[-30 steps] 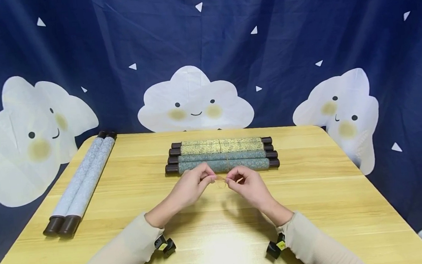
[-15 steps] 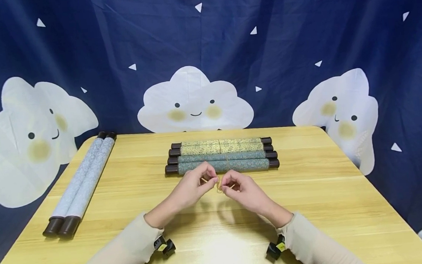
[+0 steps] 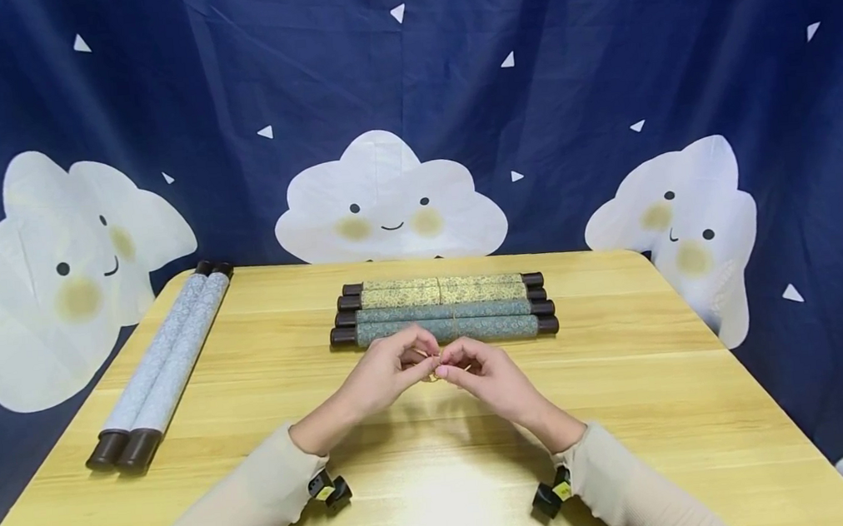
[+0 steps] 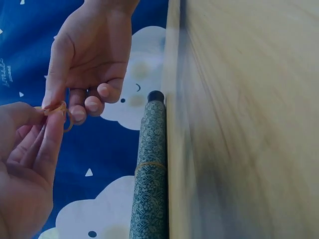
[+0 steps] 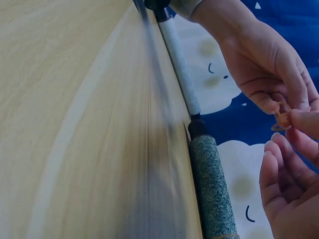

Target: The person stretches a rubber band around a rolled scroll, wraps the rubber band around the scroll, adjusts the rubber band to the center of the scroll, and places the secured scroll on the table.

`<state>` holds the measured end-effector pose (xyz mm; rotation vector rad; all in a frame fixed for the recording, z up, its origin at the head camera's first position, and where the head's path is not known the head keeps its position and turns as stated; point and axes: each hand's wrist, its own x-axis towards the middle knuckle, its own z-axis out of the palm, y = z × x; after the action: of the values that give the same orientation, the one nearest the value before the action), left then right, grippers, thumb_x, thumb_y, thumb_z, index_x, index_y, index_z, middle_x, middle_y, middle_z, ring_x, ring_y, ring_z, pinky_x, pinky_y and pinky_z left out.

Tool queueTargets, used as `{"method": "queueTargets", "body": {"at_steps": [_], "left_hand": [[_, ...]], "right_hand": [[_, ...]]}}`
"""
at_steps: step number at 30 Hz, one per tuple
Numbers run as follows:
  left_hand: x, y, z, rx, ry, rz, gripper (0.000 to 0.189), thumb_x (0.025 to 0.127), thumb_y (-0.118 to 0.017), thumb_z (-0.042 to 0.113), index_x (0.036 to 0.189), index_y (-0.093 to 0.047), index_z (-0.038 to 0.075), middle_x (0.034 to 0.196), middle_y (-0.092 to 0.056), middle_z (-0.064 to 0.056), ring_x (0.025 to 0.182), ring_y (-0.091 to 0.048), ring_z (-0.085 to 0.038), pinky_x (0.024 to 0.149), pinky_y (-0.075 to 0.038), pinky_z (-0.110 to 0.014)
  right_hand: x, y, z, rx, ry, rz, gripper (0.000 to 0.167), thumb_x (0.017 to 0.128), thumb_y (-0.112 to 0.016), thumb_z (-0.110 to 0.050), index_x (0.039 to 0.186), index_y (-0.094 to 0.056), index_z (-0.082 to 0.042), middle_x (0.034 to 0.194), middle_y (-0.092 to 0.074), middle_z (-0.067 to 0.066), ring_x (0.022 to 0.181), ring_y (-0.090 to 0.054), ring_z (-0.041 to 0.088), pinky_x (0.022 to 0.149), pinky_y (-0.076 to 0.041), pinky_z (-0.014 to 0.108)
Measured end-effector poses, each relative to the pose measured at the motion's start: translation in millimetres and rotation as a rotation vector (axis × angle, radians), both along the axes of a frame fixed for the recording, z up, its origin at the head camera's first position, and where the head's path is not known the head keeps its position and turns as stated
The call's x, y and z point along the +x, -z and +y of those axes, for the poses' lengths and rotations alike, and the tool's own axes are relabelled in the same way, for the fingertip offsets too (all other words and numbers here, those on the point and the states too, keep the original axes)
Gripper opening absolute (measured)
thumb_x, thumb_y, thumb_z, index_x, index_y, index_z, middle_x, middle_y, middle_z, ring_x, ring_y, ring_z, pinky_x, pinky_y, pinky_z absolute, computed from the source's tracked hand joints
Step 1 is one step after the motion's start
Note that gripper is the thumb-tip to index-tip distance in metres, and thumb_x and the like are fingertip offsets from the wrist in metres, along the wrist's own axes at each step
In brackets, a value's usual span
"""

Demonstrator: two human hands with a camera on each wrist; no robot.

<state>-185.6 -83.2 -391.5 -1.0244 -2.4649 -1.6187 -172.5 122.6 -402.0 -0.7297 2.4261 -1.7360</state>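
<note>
In the head view, my left hand (image 3: 380,375) and right hand (image 3: 495,380) meet above the middle of the table, fingertips together. Between them is a thin yellow-orange rubber band (image 5: 283,119), pinched by thumb and fingers of both hands. Small loops of it stick out past the fingertips in both wrist views; the rest is hidden by the fingers. Just behind the hands lie two teal patterned scrolls (image 3: 397,332) with dark end knobs, side by side and bound by a thin band. Two yellow patterned scrolls (image 3: 402,296), also banded, lie behind those.
Two pale blue scrolls (image 3: 166,352) lie lengthwise along the left edge of the wooden table (image 3: 630,412). A dark blue curtain (image 3: 542,2) with white clouds hangs behind the table. Small black cameras (image 3: 328,490) are strapped at both wrists.
The rubber band was stretched between the hands a second ago; then it slackened into loops. Now the fingertips have closed together over it. The scrolls have stayed in place.
</note>
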Motion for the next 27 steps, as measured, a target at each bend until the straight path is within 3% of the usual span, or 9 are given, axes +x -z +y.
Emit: {"method": "queueTargets", "body": {"at_steps": [5,9,13,17,19,22,25,27], "left_hand": [[-0.5,0.7,-0.4,-0.084,-0.067,0.065,0.010,0.092,-0.067,0.010,0.103,-0.067,0.012,0.093,-0.068,0.005,0.085,-0.064,-0.008,0.073,-0.056,-0.026],[-1.4,0.3,-1.5,-0.187,-0.125,0.101,0.010,0.088,-0.068,0.009,0.096,-0.069,0.015,0.085,-0.063,0.011,0.079,-0.059,-0.006,0.069,-0.054,-0.025],[-4.2,1.1,-3.4,-0.290,-0.169,0.125,0.009,0.082,-0.069,0.009,0.088,-0.067,0.016,0.085,-0.059,0.013,0.079,-0.056,-0.006,0.070,-0.052,-0.025],[-9.0,3.4,-6.9,-0.325,-0.210,0.103,0.008,0.084,-0.067,0.009,0.090,-0.067,0.015,0.087,-0.063,0.010,0.080,-0.058,-0.006,0.071,-0.052,-0.025],[-11.4,3.5,-9.2,-0.323,-0.229,0.081,0.008,0.085,-0.066,0.010,0.092,-0.067,0.016,0.087,-0.066,0.008,0.080,-0.059,-0.007,0.070,-0.052,-0.025],[-13.2,2.3,-11.3,-0.283,-0.237,0.046,0.009,0.087,-0.064,0.011,0.092,-0.066,0.018,0.089,-0.068,0.005,0.080,-0.060,-0.007,0.070,-0.052,-0.026],[-13.6,1.3,-12.2,-0.209,-0.213,0.016,0.011,0.089,-0.063,0.009,0.093,-0.065,0.019,0.092,-0.069,0.003,0.083,-0.061,-0.008,0.073,-0.054,-0.028],[-13.3,0.8,-12.2,-0.159,-0.189,-0.010,0.011,0.090,-0.062,0.008,0.093,-0.064,0.018,0.093,-0.069,0.001,0.085,-0.062,-0.009,0.075,-0.054,-0.029]], "right_hand": [[-1.1,0.8,2.5,-0.009,0.027,0.090,0.005,0.095,-0.066,-0.014,0.095,-0.068,-0.009,0.087,-0.063,0.002,0.070,-0.053,0.015,0.059,-0.046,0.022],[-4.2,0.0,5.8,-0.108,0.044,0.122,0.003,0.095,-0.061,-0.003,0.093,-0.063,-0.003,0.088,-0.063,0.009,0.071,-0.055,0.015,0.060,-0.049,0.023],[-7.7,-1.1,9.5,-0.270,-0.041,0.108,0.007,0.097,-0.053,0.002,0.091,-0.054,0.005,0.088,-0.067,0.020,0.067,-0.058,0.021,0.060,-0.052,0.027],[-9.0,-4.2,13.3,-0.338,-0.108,0.114,0.012,0.101,-0.049,-0.003,0.094,-0.049,0.007,0.077,-0.065,0.014,0.055,-0.052,0.025,0.049,-0.047,0.027],[-9.5,-6.8,15.1,-0.325,-0.072,0.118,0.014,0.102,-0.050,-0.006,0.096,-0.051,0.007,0.072,-0.061,0.010,0.053,-0.049,0.024,0.046,-0.044,0.026],[-11.3,-9.6,17.5,-0.289,0.050,0.081,0.016,0.101,-0.055,-0.011,0.098,-0.054,0.005,0.069,-0.055,0.010,0.053,-0.047,0.018,0.047,-0.042,0.024],[-13.2,-11.4,19.6,-0.253,0.153,0.026,0.019,0.100,-0.058,-0.014,0.098,-0.057,0.005,0.069,-0.054,0.011,0.055,-0.047,0.014,0.048,-0.041,0.022],[-14.4,-12.0,20.4,-0.229,0.179,-0.010,0.020,0.100,-0.057,-0.016,0.100,-0.058,0.005,0.071,-0.054,0.012,0.056,-0.047,0.013,0.049,-0.041,0.021]]}}
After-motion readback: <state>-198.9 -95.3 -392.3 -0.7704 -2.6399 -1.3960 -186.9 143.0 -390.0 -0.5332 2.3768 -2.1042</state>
